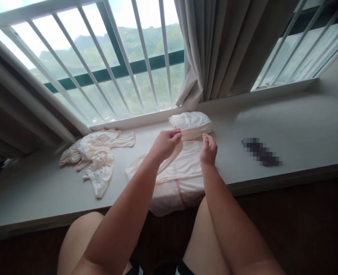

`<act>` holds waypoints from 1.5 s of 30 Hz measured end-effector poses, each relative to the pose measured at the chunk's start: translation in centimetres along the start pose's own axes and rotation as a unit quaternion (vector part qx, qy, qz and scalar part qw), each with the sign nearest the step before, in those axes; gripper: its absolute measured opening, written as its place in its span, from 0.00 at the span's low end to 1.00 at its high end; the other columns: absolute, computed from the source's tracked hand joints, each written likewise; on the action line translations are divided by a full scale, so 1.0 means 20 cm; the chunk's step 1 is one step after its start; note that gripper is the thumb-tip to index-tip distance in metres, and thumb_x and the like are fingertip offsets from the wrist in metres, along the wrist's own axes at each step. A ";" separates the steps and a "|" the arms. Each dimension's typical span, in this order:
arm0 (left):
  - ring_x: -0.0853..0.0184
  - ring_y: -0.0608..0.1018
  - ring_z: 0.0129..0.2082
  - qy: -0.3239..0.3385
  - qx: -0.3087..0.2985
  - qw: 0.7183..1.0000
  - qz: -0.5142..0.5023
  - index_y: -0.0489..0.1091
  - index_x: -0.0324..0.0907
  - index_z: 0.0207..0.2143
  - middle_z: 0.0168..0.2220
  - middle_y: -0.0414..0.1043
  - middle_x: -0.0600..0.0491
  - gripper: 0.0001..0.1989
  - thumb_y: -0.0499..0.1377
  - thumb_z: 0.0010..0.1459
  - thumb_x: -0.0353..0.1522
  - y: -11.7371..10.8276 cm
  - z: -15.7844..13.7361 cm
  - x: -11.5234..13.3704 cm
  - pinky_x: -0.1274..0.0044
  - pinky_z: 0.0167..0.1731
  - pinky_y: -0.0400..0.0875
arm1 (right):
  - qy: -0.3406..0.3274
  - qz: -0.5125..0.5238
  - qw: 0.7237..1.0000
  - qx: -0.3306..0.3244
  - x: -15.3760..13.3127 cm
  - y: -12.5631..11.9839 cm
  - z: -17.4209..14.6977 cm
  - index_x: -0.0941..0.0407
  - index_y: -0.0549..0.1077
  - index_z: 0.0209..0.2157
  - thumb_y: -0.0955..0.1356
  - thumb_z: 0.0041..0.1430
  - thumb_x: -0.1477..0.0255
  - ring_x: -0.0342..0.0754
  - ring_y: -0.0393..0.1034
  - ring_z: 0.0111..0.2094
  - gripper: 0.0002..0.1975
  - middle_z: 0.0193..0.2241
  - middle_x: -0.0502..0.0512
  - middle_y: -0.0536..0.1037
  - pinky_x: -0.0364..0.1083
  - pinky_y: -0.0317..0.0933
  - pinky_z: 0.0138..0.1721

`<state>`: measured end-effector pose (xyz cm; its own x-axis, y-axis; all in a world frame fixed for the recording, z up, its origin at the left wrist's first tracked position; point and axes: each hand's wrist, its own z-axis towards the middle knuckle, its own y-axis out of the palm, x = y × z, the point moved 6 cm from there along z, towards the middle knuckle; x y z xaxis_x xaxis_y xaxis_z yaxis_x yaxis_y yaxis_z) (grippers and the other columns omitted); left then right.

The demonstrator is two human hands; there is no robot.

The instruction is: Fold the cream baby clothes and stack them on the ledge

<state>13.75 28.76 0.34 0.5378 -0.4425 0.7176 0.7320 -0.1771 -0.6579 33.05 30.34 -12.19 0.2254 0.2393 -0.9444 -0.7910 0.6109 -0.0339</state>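
Note:
A cream garment [183, 164] with a pink trim line lies spread on the white ledge, its lower end hanging over the front edge. My left hand [168, 144] pinches a raised fold of it between thumb and fingers. Above the garment's right side is my right hand [208, 149], its fingers curled toward the thumb; whether cloth is between the fingertips is hard to see. Just beyond both hands sits a folded stack of cream cloth [192, 121]. A crumpled cream garment with pink edging [98, 152] lies to the left.
The white ledge [272, 118] runs along the barred window [114, 72]. A dark blurred object [261, 152] rests on its right part. Grey curtains [212, 46] hang at the back, and my knees are against the front edge.

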 end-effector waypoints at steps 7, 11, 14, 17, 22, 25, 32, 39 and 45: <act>0.61 0.80 0.40 0.007 0.036 0.999 0.041 0.82 0.38 0.38 0.39 0.81 0.45 0.23 0.52 0.69 0.44 0.23 0.06 -0.14 0.67 0.43 0.70 | 0.058 -0.166 0.976 -0.130 0.15 -0.22 0.07 0.58 0.77 0.44 0.64 0.62 0.60 0.52 0.74 0.45 0.18 0.43 0.60 0.81 0.48 0.65 0.50; 0.58 0.79 0.45 -0.102 0.091 0.985 0.109 0.82 0.42 0.39 0.42 0.80 0.46 0.18 0.54 0.66 0.41 0.00 -0.28 -0.51 0.67 0.50 0.69 | 0.105 -0.280 0.909 -0.291 0.24 -0.11 -0.06 0.55 0.78 0.40 0.66 0.62 0.57 0.50 0.75 0.37 0.17 0.35 0.57 0.81 0.45 0.65 0.42; 0.56 0.78 0.49 -0.151 0.127 0.963 0.183 0.80 0.43 0.42 0.47 0.78 0.46 0.17 0.54 0.65 0.40 -0.19 -0.59 -0.81 0.66 0.56 0.68 | 0.070 -0.362 0.872 -0.323 0.28 -0.02 -0.13 0.56 0.78 0.40 0.66 0.62 0.56 0.52 0.75 0.40 0.17 0.38 0.60 0.81 0.45 0.65 0.42; 0.56 0.75 0.55 -0.156 0.097 0.959 0.216 0.77 0.43 0.50 0.53 0.76 0.47 0.20 0.51 0.62 0.35 -0.32 -0.84 -1.07 0.66 0.61 0.64 | 0.008 -0.412 0.852 -0.322 0.30 0.05 -0.18 0.56 0.78 0.41 0.68 0.60 0.62 0.53 0.75 0.43 0.14 0.42 0.62 0.80 0.45 0.64 0.44; 0.57 0.76 0.51 -0.176 0.023 0.961 0.213 0.73 0.39 0.58 0.54 0.75 0.45 0.25 0.52 0.64 0.39 -0.41 -1.01 -1.30 0.65 0.58 0.66 | 0.002 -0.354 0.890 -0.287 0.30 0.09 -0.21 0.56 0.77 0.36 0.65 0.58 0.70 0.50 0.73 0.38 0.09 0.36 0.58 0.80 0.45 0.63 0.43; 0.57 0.75 0.51 -0.176 0.028 0.960 0.218 0.72 0.41 0.60 0.54 0.74 0.45 0.26 0.51 0.65 0.43 -0.40 -1.01 -1.33 0.65 0.58 0.65 | 0.075 -0.191 0.954 -0.220 0.29 0.09 -0.17 0.57 0.75 0.36 0.65 0.57 0.65 0.47 0.70 0.33 0.11 0.32 0.54 0.78 0.44 0.63 0.38; 0.54 0.71 0.53 -0.235 0.088 0.939 0.234 0.77 0.45 0.53 0.51 0.72 0.44 0.21 0.56 0.63 0.42 -0.36 -0.97 -1.42 0.62 0.60 0.60 | 0.303 0.087 0.908 -0.275 0.39 0.09 -0.17 0.57 0.71 0.38 0.72 0.46 0.65 0.42 0.64 0.23 0.17 0.24 0.47 0.72 0.40 0.59 0.23; 0.58 0.73 0.47 -0.193 0.172 0.956 0.138 0.77 0.43 0.39 0.48 0.74 0.47 0.16 0.58 0.60 0.44 -0.39 -0.92 -1.39 0.66 0.55 0.64 | 0.326 -0.084 0.864 -0.375 0.45 0.02 -0.20 0.57 0.70 0.25 0.76 0.51 0.61 0.39 0.55 0.17 0.17 0.16 0.46 0.65 0.39 0.50 0.16; 0.66 0.72 0.34 -0.204 0.210 0.956 -0.033 0.72 0.41 0.37 0.33 0.73 0.53 0.15 0.59 0.60 0.44 -0.42 -0.84 -1.39 0.75 0.40 0.67 | 0.310 0.105 0.875 -0.357 0.23 0.08 -0.18 0.54 0.76 0.47 0.74 0.54 0.69 0.42 0.72 0.31 0.17 0.35 0.51 0.80 0.38 0.66 0.29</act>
<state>-14.47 27.83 -17.92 0.5399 -0.0469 0.8404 0.8273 0.2136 -0.5195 30.80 29.78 -17.75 -0.1449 -0.3012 -0.9425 -0.9814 -0.0774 0.1756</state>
